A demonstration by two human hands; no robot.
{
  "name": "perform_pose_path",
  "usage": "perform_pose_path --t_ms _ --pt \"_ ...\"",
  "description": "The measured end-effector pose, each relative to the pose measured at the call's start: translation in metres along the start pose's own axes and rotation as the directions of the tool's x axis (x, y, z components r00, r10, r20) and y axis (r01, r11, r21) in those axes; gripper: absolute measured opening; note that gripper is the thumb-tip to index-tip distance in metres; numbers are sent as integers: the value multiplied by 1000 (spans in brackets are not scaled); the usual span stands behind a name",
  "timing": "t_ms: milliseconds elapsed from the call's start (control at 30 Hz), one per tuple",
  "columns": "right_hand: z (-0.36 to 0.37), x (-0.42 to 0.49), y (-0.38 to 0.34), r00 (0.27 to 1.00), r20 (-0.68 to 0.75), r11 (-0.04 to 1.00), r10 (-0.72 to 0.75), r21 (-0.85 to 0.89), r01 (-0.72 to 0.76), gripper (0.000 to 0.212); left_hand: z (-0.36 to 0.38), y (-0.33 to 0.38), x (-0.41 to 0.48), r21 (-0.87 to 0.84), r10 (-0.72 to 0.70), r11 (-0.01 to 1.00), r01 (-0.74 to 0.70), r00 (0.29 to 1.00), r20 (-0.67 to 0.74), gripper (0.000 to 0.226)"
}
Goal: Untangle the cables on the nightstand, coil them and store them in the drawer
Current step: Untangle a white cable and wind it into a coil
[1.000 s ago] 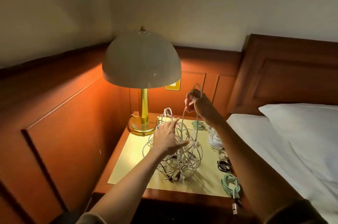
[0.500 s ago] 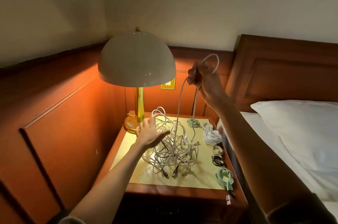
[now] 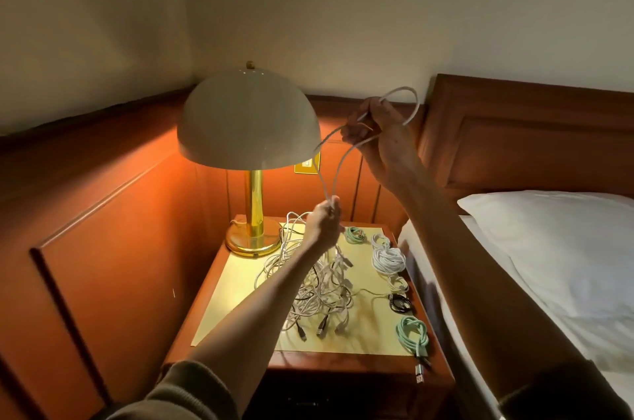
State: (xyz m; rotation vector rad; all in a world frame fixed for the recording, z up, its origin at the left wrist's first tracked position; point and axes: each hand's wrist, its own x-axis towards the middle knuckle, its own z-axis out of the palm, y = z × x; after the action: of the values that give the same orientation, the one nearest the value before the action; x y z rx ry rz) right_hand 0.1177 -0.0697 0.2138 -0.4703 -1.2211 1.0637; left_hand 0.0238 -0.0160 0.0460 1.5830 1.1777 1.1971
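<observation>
The right hand is raised high, level with the right edge of the lamp shade, its fingers curled round a white cable that arches out above the knuckles in a small loop. From that grip two strands run steeply down and to the left, converging on the left hand, which pinches them together between thumb and fingertips directly above the tangle on the desk. So the free length lies on a diagonal, upper right to lower left. The knot sits below and a little toward the person from the left hand, well apart from the right. The left hand is plainly the nearer one to the tangle and looks best placed to hold it back or feed the strands. The right hand would then have to draw up and right, away from the pile, along that same line. The upper strand passes just beside the shade rim, so a pull drifting left could brush it. Along the desk's right edge lie finished coils, white, green and black, apart from the tangle. The drawer front below is in shadow; it looks closed, though I cannot tell for sure.
</observation>
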Motion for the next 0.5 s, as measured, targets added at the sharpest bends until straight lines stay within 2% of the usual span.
perform_pose_path --t_ms 133,267,400,467,500 --pt "-20 -7 -9 1000 -25 999 4 -43 -5 31 -21 24 13 -166 48 983 -75 986 -161 40" --pt "-34 -12 -5 994 -100 998 37 -43 -42 31 -37 39 23 -125 142 972 -199 922 -360 37" --pt "-38 -19 3 982 -161 992 95 -64 -106 28 -54 66 9 15 300 948 -317 881 -366 37" --pt "-38 -23 6 978 -174 984 113 -116 -135 26 -66 70 0 105 365 931 -350 884 -292 39" --pt "-39 -25 6 977 -178 978 120 -148 -147 25 -72 72 -4 145 364 929 -340 909 -201 39"
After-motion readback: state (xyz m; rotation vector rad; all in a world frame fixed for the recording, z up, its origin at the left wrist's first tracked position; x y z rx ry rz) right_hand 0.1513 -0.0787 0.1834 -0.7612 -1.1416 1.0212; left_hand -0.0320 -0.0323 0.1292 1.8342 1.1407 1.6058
